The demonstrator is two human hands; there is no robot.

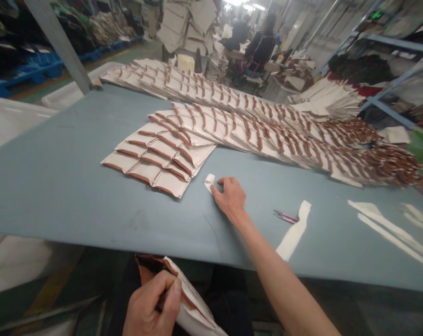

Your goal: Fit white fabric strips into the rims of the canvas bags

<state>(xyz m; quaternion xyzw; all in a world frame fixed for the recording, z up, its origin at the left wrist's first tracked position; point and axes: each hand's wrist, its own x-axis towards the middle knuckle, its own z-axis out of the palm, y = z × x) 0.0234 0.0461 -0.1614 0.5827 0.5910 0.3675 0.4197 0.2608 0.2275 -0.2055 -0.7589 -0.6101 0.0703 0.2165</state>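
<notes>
My right hand point(230, 197) reaches over the blue-grey table point(57, 186) and pinches a small curled white strip point(208, 180) lying on it. Below the table's front edge, my left hand point(151, 305) is closed on a stack of cream pieces with brown trim point(193, 308), held at my lap. Just beyond the right hand, overlapping cream pieces with brown edges point(158, 156) lie fanned in rows. Small pink-handled snips point(285, 216) and a long white strip point(295, 231) rest to the right of my forearm.
Long rows of the same trimmed pieces point(267, 126) run across the table to the far right. More white strips point(390, 228) lie at the right edge. A seated person point(260, 46) works at the back. Metal shelving point(390, 60) stands on the right, blue crates point(29, 70) on the left.
</notes>
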